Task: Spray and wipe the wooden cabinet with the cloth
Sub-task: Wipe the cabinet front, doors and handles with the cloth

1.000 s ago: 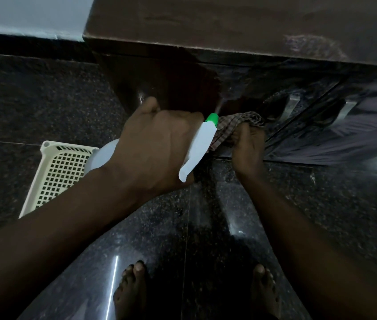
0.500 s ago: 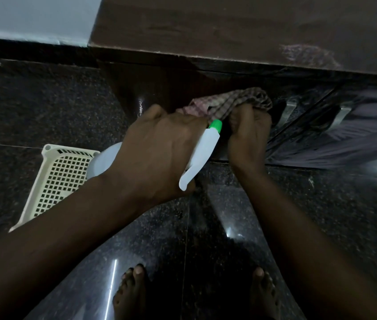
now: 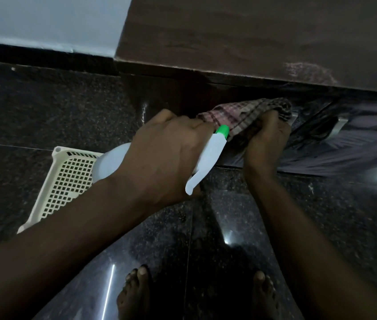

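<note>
Left hand (image 3: 166, 155) is wrapped tight around the neck of the white spray bottle (image 3: 208, 158), fingers curled. Its green nozzle (image 3: 222, 130) points at the cabinet front. The trigger finger is hidden behind the hand, so I can't tell whether the trigger is squeezed. Right hand (image 3: 263, 139) has the checked cloth (image 3: 247, 114) bunched in curled fingers, pressed against the upper front of the dark wooden cabinet (image 3: 252, 38), just below the overhanging top edge. The cloth sits just beside the nozzle, on its right. The cabinet front is glossy, with a metal door handle (image 3: 340, 124) right of the cloth, blurred. A cream perforated plastic basket (image 3: 67, 183) lies on the dark speckled granite floor (image 3: 44, 107) left of the cabinet, partly behind the left forearm and bottle. Bare feet (image 3: 134, 294) show at the bottom edge.
</note>
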`<state>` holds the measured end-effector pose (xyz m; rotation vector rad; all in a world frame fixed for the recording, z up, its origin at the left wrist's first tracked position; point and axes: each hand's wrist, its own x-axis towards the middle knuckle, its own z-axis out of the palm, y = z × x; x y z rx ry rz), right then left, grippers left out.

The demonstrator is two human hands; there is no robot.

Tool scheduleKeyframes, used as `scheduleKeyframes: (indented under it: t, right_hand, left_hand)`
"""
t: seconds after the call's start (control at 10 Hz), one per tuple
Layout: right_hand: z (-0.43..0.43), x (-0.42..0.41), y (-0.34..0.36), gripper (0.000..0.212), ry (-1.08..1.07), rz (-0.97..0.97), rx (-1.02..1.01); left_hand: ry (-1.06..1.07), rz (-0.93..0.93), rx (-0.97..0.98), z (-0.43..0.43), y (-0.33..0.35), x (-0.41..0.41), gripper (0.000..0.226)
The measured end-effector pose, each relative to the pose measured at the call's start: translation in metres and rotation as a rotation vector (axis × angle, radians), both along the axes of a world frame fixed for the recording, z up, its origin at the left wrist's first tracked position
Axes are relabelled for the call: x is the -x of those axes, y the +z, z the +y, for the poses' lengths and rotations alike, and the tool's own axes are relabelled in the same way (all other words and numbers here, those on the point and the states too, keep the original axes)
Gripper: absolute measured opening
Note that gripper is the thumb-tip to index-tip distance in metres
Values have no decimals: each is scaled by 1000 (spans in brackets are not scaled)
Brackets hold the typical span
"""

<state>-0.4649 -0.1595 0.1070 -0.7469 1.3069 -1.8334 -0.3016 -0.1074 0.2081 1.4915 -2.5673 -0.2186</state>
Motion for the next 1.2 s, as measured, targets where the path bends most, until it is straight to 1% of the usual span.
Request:
scheduleKeyframes:
  t: [0.1, 0.2, 0.3, 0.4, 0.5, 0.6, 0.7, 0.8, 0.9, 1.0, 1.1, 1.2]
  right_hand:
    - [-1, -8, 18, 45, 190, 138, -51]
    - [0, -16, 29, 39, 227, 183, 13]
    - [1, -6, 25, 38, 180, 195, -19]
    - [4, 4, 22, 40, 41, 97, -84]
    - [9, 9, 25, 42, -33, 78, -91]
    - [3, 2, 33, 32, 96, 177, -113]
    - [-2, -11, 41, 57, 248, 293, -123]
    - [-1, -9, 44, 61, 350, 332, -134]
    - [1, 8, 46, 37, 291, 255, -167]
    - [5, 27, 47, 32, 221, 139, -166]
    - [7, 32, 48, 33, 233, 150, -168]
    - [4, 26, 52, 39, 305, 147, -175]
  left_hand:
    - [-2, 20, 4, 2, 2, 2, 30]
    - [-10, -2, 5, 2, 4, 3, 31]
    - [-36, -14, 25, -2, 9, 3, 35]
    - [-129, -40, 74, -4, 18, 6, 37]
    - [-190, -27, 133, -5, 26, 4, 35]
    - [-201, -37, 140, -4, 29, 2, 32]
    - [-196, -31, 165, -1, 32, 0, 27]
    - [-193, -42, 163, 2, 35, -1, 23]
    - [-187, -59, 133, 2, 39, -1, 23]
    - [-201, -60, 128, 1, 44, 1, 29]
    - [-212, -59, 137, 3, 44, 0, 29]
    - [-218, -42, 128, 5, 44, 1, 30]
